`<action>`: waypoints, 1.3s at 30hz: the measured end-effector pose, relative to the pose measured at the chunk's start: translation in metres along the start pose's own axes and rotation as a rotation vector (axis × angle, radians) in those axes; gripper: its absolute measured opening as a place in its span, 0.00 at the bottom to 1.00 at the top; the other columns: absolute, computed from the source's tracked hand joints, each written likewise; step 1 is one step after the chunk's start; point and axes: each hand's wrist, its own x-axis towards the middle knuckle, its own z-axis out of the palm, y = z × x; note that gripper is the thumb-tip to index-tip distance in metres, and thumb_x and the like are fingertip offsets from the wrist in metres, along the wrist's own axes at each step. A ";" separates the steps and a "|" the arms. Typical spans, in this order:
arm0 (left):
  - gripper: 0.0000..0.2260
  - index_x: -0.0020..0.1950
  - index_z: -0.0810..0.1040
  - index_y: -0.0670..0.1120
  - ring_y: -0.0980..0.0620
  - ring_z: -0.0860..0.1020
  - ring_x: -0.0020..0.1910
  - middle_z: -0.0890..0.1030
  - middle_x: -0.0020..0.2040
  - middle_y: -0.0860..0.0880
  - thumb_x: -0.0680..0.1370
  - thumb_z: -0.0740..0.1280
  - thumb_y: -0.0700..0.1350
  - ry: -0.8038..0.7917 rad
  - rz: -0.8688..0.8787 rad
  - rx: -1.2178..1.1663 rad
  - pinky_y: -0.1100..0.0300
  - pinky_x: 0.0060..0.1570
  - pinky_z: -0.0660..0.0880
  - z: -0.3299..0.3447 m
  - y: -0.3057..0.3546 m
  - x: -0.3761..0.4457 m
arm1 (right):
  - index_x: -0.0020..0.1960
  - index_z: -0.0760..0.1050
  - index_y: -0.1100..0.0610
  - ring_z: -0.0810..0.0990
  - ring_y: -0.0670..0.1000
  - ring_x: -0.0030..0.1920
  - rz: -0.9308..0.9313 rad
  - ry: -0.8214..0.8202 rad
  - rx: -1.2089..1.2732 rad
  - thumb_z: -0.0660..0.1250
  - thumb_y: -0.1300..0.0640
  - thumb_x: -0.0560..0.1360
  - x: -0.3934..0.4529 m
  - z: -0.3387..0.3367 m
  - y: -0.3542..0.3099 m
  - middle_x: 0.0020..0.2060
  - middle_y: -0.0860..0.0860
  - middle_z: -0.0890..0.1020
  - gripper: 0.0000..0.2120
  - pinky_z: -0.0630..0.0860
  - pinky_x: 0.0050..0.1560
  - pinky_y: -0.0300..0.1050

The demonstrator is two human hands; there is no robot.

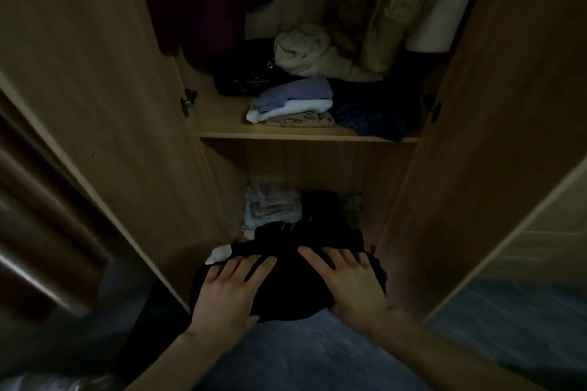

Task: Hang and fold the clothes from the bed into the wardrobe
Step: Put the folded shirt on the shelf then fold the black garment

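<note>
A folded black garment [295, 282] sits at the front of the wardrobe's bottom compartment. My left hand [228, 289] lies flat on its left side with the fingers spread. My right hand [352, 279] lies flat on its right side, thumb tucked at the near edge. Both hands press on the cloth from above. A white piece of fabric [217, 254] sticks out at the garment's left. Behind it are folded pale jeans [270, 206] and more dark cloth [324, 206].
The wooden shelf [286, 135] above holds a folded stack [292, 105], a dark blue garment [371, 111], a black item [244, 73] and a cream bundle [308, 51]. Hanging clothes [203, 0] fill the top. Open doors [95, 105] flank both sides. Blue carpet [301, 352] lies below.
</note>
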 end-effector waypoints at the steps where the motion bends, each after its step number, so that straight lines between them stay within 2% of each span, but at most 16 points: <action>1: 0.46 0.69 0.74 0.54 0.47 0.82 0.53 0.81 0.58 0.52 0.51 0.80 0.55 0.000 -0.001 -0.011 0.50 0.47 0.80 0.002 -0.006 0.011 | 0.75 0.33 0.36 0.67 0.58 0.69 -0.002 0.000 0.005 0.64 0.41 0.73 0.013 0.003 0.005 0.73 0.54 0.65 0.45 0.64 0.65 0.56; 6: 0.47 0.70 0.69 0.54 0.46 0.82 0.53 0.81 0.59 0.51 0.51 0.80 0.54 -0.001 -0.023 -0.042 0.48 0.48 0.80 0.015 -0.047 0.081 | 0.76 0.34 0.36 0.69 0.59 0.68 -0.005 -0.030 0.009 0.60 0.36 0.72 0.091 0.016 0.030 0.73 0.55 0.66 0.43 0.64 0.63 0.56; 12: 0.48 0.70 0.68 0.55 0.44 0.82 0.53 0.81 0.58 0.49 0.52 0.80 0.53 -0.027 -0.013 -0.081 0.46 0.49 0.80 0.042 -0.112 0.169 | 0.76 0.34 0.37 0.66 0.57 0.69 0.051 -0.091 -0.047 0.62 0.44 0.73 0.191 0.033 0.047 0.73 0.54 0.64 0.44 0.63 0.65 0.54; 16: 0.48 0.71 0.68 0.55 0.45 0.82 0.51 0.81 0.58 0.50 0.52 0.81 0.54 -0.040 0.003 -0.098 0.47 0.47 0.80 0.050 -0.148 0.221 | 0.77 0.38 0.38 0.70 0.59 0.68 0.055 -0.081 -0.037 0.59 0.38 0.74 0.247 0.033 0.058 0.70 0.54 0.69 0.40 0.65 0.64 0.53; 19: 0.48 0.70 0.71 0.54 0.45 0.83 0.48 0.82 0.56 0.49 0.49 0.80 0.54 -0.015 0.017 -0.093 0.49 0.44 0.81 0.060 -0.164 0.252 | 0.78 0.47 0.39 0.75 0.60 0.64 0.049 -0.093 -0.070 0.64 0.36 0.71 0.278 0.038 0.067 0.66 0.55 0.75 0.42 0.70 0.61 0.55; 22: 0.49 0.69 0.73 0.55 0.45 0.83 0.47 0.83 0.55 0.49 0.48 0.81 0.55 -0.007 0.021 -0.103 0.50 0.42 0.81 0.088 -0.174 0.279 | 0.74 0.66 0.44 0.83 0.58 0.49 0.028 -0.065 -0.120 0.74 0.36 0.61 0.305 0.061 0.077 0.52 0.54 0.83 0.44 0.79 0.47 0.52; 24: 0.50 0.70 0.70 0.55 0.45 0.83 0.48 0.83 0.56 0.49 0.48 0.80 0.56 0.024 0.010 -0.100 0.50 0.43 0.81 0.123 -0.181 0.300 | 0.73 0.69 0.45 0.84 0.57 0.45 -0.017 -0.003 -0.150 0.73 0.35 0.60 0.325 0.096 0.092 0.50 0.53 0.84 0.43 0.80 0.43 0.51; 27: 0.50 0.70 0.69 0.56 0.45 0.82 0.50 0.82 0.58 0.50 0.49 0.81 0.54 0.089 -0.023 -0.081 0.48 0.45 0.80 0.202 -0.192 0.333 | 0.76 0.63 0.45 0.82 0.59 0.48 -0.046 -0.030 -0.149 0.72 0.35 0.62 0.360 0.174 0.117 0.52 0.55 0.82 0.46 0.78 0.47 0.53; 29: 0.50 0.70 0.69 0.56 0.45 0.81 0.51 0.81 0.59 0.50 0.49 0.81 0.53 0.120 -0.048 -0.058 0.48 0.47 0.80 0.263 -0.201 0.358 | 0.79 0.47 0.42 0.76 0.60 0.59 -0.057 -0.104 -0.137 0.72 0.39 0.66 0.388 0.239 0.134 0.62 0.57 0.76 0.50 0.72 0.57 0.56; 31: 0.51 0.70 0.69 0.55 0.45 0.81 0.51 0.81 0.58 0.50 0.47 0.81 0.53 0.158 -0.049 -0.037 0.49 0.47 0.80 0.326 -0.211 0.385 | 0.77 0.34 0.40 0.70 0.59 0.66 -0.068 -0.108 -0.130 0.73 0.44 0.68 0.415 0.308 0.155 0.69 0.56 0.69 0.54 0.65 0.63 0.56; 35: 0.50 0.70 0.69 0.53 0.44 0.82 0.51 0.81 0.59 0.48 0.48 0.82 0.51 0.230 -0.055 -0.015 0.47 0.46 0.81 0.435 -0.221 0.427 | 0.75 0.32 0.40 0.70 0.59 0.65 -0.092 -0.026 -0.203 0.75 0.46 0.65 0.450 0.421 0.185 0.69 0.54 0.69 0.58 0.66 0.61 0.55; 39: 0.51 0.70 0.69 0.53 0.45 0.82 0.53 0.81 0.60 0.50 0.48 0.83 0.51 0.262 -0.006 -0.026 0.48 0.46 0.80 0.504 -0.223 0.455 | 0.76 0.31 0.39 0.68 0.58 0.67 -0.060 0.046 -0.193 0.73 0.44 0.68 0.460 0.499 0.204 0.71 0.53 0.67 0.56 0.66 0.63 0.55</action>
